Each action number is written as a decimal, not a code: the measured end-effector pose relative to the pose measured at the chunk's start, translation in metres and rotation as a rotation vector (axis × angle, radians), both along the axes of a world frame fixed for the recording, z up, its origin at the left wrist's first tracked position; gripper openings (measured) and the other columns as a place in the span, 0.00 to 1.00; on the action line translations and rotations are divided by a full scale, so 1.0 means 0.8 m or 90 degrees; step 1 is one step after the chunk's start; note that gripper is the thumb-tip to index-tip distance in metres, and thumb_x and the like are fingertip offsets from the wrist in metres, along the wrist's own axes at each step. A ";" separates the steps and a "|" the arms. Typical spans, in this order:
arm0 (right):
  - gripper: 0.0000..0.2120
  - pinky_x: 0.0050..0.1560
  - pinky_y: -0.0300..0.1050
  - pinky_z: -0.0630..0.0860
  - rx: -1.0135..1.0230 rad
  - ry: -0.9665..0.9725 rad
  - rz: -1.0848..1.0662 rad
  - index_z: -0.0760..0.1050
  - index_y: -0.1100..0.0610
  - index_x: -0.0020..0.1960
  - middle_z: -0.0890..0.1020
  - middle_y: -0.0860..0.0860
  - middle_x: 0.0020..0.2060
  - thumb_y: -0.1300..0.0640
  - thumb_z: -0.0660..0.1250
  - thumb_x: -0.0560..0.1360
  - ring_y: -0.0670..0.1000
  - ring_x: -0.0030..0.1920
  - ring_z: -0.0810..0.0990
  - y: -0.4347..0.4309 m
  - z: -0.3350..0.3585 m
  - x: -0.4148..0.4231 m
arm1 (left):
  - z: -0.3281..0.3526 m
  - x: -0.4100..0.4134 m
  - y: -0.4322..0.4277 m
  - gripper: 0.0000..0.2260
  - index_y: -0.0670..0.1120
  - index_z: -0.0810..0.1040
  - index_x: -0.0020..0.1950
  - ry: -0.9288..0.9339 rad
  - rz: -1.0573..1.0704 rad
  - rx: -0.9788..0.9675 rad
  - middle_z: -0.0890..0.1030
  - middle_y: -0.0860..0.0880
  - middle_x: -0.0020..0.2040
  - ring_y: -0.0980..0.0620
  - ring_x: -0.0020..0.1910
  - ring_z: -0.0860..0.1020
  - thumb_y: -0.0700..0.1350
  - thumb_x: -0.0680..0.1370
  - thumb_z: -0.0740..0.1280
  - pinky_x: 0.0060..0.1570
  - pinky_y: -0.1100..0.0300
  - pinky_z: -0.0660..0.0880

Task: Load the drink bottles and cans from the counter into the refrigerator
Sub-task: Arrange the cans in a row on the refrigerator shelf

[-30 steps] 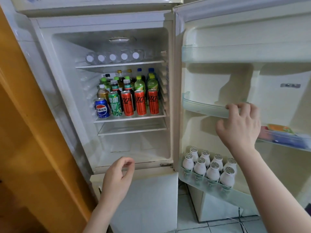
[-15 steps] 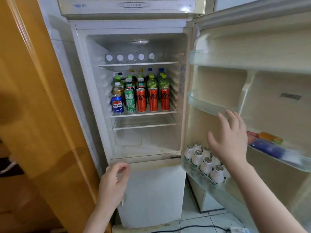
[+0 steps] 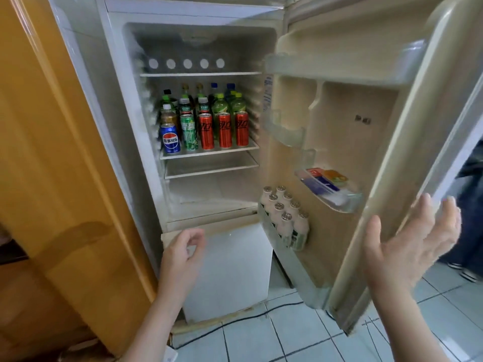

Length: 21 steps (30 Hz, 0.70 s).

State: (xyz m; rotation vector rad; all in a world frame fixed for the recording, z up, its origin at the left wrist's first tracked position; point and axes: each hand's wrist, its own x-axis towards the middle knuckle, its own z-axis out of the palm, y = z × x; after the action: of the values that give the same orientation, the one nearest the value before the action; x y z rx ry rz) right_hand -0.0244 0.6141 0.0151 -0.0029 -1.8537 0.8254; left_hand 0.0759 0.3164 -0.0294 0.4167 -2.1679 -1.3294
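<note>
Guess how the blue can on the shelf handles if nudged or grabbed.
Blue can stands upright, squatter than the red cans, so probably hard to tip. Smooth metal, likely slippery. It sits at the shelf edge; a forward nudge could drop it.

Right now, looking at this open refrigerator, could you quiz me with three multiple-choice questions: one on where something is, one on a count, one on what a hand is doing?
1. Where do the small white bottles stand?
A. among the cans
B. in the bottom door rack
C. on the floor

2. How many red cans stand on the drinks shelf?
A. one
B. five
C. three

3. The right hand is:
A. open, fingers straight
B. gripping a can
C. a fist

Answers:
1 B, they fill the door's lowest rack.
2 C, three stand in a row beside the green can.
3 A, its palm shows and it holds nothing.
</note>
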 end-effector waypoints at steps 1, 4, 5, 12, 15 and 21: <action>0.30 0.74 0.55 0.49 -0.023 -0.030 0.020 0.59 0.65 0.71 0.57 0.64 0.72 0.54 0.61 0.73 0.63 0.73 0.53 -0.003 -0.004 0.007 | 0.000 0.006 0.000 0.07 0.58 0.76 0.52 0.003 -0.007 0.004 0.79 0.61 0.51 0.70 0.52 0.74 0.46 0.79 0.65 0.44 0.77 0.70; 0.31 0.74 0.52 0.51 -0.100 -0.078 0.131 0.59 0.67 0.72 0.61 0.65 0.71 0.54 0.59 0.73 0.61 0.73 0.57 -0.025 -0.010 0.026 | -0.002 0.025 -0.003 0.07 0.58 0.75 0.52 0.011 -0.016 0.018 0.79 0.61 0.51 0.70 0.53 0.74 0.46 0.79 0.65 0.45 0.77 0.70; 0.30 0.73 0.52 0.53 -0.108 -0.079 0.155 0.59 0.67 0.71 0.64 0.64 0.70 0.55 0.59 0.73 0.60 0.72 0.59 -0.035 -0.011 0.034 | -0.004 0.032 -0.006 0.06 0.58 0.76 0.52 0.014 -0.015 0.024 0.79 0.60 0.51 0.70 0.53 0.74 0.46 0.79 0.65 0.45 0.76 0.70; 0.23 0.69 0.50 0.62 -0.064 -0.029 0.264 0.66 0.63 0.68 0.69 0.60 0.65 0.54 0.57 0.76 0.58 0.66 0.66 -0.109 -0.017 0.078 | -0.012 0.057 -0.033 0.07 0.57 0.76 0.52 0.026 -0.015 0.062 0.79 0.59 0.53 0.71 0.52 0.74 0.45 0.79 0.64 0.46 0.73 0.70; 0.21 0.57 0.64 0.71 -0.030 -0.023 0.367 0.69 0.62 0.66 0.70 0.56 0.62 0.54 0.55 0.77 0.56 0.62 0.70 -0.132 -0.017 0.081 | -0.013 0.056 -0.040 0.07 0.57 0.76 0.53 0.028 -0.021 0.073 0.79 0.60 0.53 0.70 0.53 0.74 0.45 0.80 0.63 0.48 0.74 0.70; 0.18 0.52 0.58 0.75 0.027 -0.021 0.547 0.73 0.60 0.63 0.73 0.49 0.58 0.56 0.55 0.77 0.54 0.57 0.75 -0.199 -0.011 0.058 | -0.012 0.037 -0.053 0.10 0.64 0.71 0.57 0.034 -0.043 0.087 0.75 0.64 0.58 0.72 0.57 0.71 0.49 0.80 0.61 0.49 0.80 0.68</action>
State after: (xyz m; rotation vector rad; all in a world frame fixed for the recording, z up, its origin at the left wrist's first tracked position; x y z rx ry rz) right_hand 0.0217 0.4548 0.0063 0.8586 -1.8914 1.3595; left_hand 0.1056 0.2737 -0.0387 0.3595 -2.0716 -1.5134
